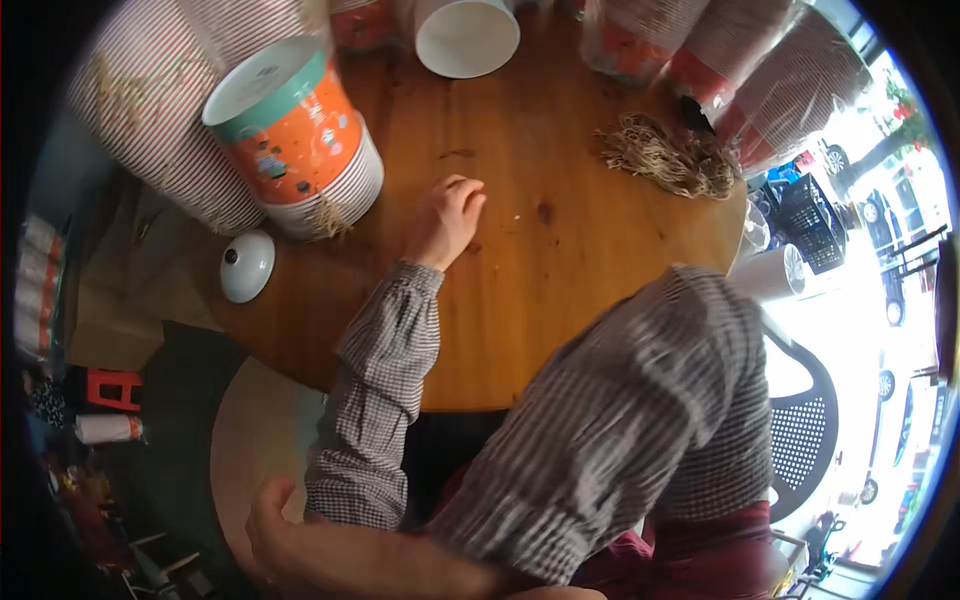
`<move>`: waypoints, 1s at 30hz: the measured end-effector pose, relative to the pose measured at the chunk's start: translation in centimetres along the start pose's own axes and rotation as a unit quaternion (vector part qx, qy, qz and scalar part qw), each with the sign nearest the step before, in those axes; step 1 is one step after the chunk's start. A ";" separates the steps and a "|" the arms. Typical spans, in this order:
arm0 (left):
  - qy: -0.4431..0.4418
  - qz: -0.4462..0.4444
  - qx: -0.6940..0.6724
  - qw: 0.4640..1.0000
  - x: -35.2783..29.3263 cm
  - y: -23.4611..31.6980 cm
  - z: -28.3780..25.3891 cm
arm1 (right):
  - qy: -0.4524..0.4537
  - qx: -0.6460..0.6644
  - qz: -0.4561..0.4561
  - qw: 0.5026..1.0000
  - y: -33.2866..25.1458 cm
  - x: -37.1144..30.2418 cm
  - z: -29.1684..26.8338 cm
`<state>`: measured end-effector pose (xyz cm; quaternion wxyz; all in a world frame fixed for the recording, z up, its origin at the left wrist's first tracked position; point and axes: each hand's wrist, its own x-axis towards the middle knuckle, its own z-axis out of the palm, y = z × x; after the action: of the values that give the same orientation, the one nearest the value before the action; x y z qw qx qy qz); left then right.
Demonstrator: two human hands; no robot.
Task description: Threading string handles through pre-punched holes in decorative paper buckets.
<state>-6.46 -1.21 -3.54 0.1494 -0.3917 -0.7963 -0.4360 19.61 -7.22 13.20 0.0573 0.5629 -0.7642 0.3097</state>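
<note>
My left hand (448, 222) rests on the wooden table (500, 330) with its fingers curled in, and nothing shows in it. The left arm is in a checked sleeve. My right arm bends across my body, so my right hand (285, 530) is at the lower left, off the table and beside my left elbow. It is blurred and its fingers are only partly visible. Left of my left hand stands a stack of upturned paper tubs (300, 140), orange and green outside. A white lid (248, 266) with a dark knob lies near that stack.
Tall stacks of striped-edge tubs (150, 110) stand at the far left. More plastic-wrapped stacks (790, 90) are at the far right, beside a bundle of straw-coloured strings (670, 158). A white tub (467, 40) lies at the back. A perforated chair (800, 440) stands at the right.
</note>
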 end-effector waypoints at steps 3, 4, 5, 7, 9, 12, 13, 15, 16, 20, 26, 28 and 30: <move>0.006 -0.012 -0.015 1.000 0.3 -0.4 -0.6 | -0.036 -0.049 -0.002 0.998 1.5 0.4 1.2; 0.008 -0.008 -0.017 1.000 0.4 -0.2 -0.7 | -0.050 -0.068 -0.002 0.996 2.6 -1.3 0.0; 0.002 -0.021 -0.015 1.000 0.8 0.3 -0.6 | -0.064 -0.089 0.002 0.994 4.3 -2.7 -1.9; 0.002 -0.047 0.009 0.999 0.1 -0.7 -1.5 | -0.092 -0.113 -0.021 0.989 6.9 -3.3 -3.0; 0.006 -0.049 0.031 0.998 0.1 -0.6 -2.5 | 0.113 -0.078 0.078 0.987 11.1 -8.2 -4.2; 0.056 -0.036 0.042 0.997 1.3 -0.8 -2.3 | 0.201 -0.087 0.347 0.912 18.5 -17.0 -6.8; 0.098 -0.023 0.045 0.994 1.3 -1.0 -2.8 | 0.247 -0.083 0.357 0.897 21.5 -18.7 -7.3; 0.104 -0.047 0.037 0.993 1.7 0.3 -3.6 | 0.269 -0.156 0.411 0.857 27.2 -22.2 -8.8; 0.123 -0.035 0.039 0.991 1.5 0.0 -4.0 | 0.242 -0.221 0.442 0.835 29.8 -23.1 -9.1; 0.137 -0.029 0.032 0.990 1.1 0.3 -4.6 | 0.129 -0.307 0.515 0.790 35.8 -23.4 -10.1; 0.098 -0.050 0.064 0.992 1.5 1.2 -3.8 | 0.122 -0.288 0.499 0.808 41.1 -18.5 -10.0; 0.086 -0.054 0.064 0.993 1.0 0.3 -3.6 | 0.110 -0.246 0.504 0.821 41.2 -16.2 -10.0; 0.097 -0.045 0.060 0.992 1.3 0.2 -3.5 | 0.096 -0.244 0.474 0.841 40.9 -16.8 -9.9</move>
<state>-7.53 -3.37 -0.66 0.2292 -0.3013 -0.8196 -0.4300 -13.58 19.13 -2.93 0.1120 0.0677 -0.9792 0.1550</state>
